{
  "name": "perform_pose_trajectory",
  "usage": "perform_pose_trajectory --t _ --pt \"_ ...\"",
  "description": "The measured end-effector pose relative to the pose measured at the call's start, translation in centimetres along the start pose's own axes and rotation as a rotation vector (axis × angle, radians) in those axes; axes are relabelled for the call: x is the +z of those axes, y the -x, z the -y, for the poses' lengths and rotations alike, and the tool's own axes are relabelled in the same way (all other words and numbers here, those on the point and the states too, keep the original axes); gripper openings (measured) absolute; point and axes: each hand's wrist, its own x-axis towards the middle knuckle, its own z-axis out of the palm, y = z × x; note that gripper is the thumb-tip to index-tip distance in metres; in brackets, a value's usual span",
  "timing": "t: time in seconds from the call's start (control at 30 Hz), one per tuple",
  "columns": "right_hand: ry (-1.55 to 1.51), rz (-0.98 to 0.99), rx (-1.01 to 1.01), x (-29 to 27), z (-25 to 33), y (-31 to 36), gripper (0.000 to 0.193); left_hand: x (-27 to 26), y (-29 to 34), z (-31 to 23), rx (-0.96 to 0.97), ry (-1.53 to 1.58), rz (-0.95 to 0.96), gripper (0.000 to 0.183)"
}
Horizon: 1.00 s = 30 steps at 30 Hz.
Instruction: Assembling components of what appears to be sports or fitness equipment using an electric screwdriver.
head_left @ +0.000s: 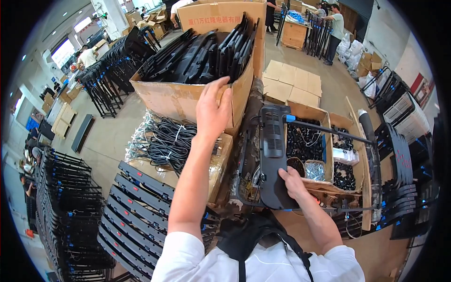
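Far left: a whole mess of black tube frames (70, 207), packed tight
Gray panels: row of curved ones (136, 211), most with a small red mark, too tiny to read
Cables: tied black bundles (171, 141) in front of the big carton
Big carton: brown cardboard (183, 99), full of black plastic parts (202, 56); a line of red characters (215, 21) runs across the raised back flap
Left hand: up by the carton's front corner (215, 110), grip apart, nothing in it; can't tell if it's touching the cardboard
Black panel: right in front of the person, just left of the parts box; long, matte, raised vented section up top, smooth rounded lower end (273, 181)
Blue piece: beside the panel's top (291, 119), on a black tube (333, 130)
Right hand: on the panel's lower right edge (296, 184); fingers partly hidden, so can't tell if the grip is clamped
Parts box: divided cardboard (327, 162), small black parts (300, 141) plus silver screws (314, 171)
Far right: stacked dark panels (403, 162), reddish marks, unreadable
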Motion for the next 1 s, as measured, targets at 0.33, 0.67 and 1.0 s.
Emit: perform_pose_trajectory --t 0.33,0.67,1.0 --pt "0.091 -0.193 0.072 4.4 -10.6 -6.7 0.033 1.6 15.0 3.2 -0.429 0.240 0.000 0.023" --pt "0.148 -0.154 0.084 4.8 -10.7 -7.2 0.033 2.6 19.6 3.4 -0.632 0.286 0.116 0.024" --pt "0.547 -0.264 0.039 1.1 -7.2 -4.5 0.054 6.5 20.8 3.6 -0.633 0.392 0.276 0.024"
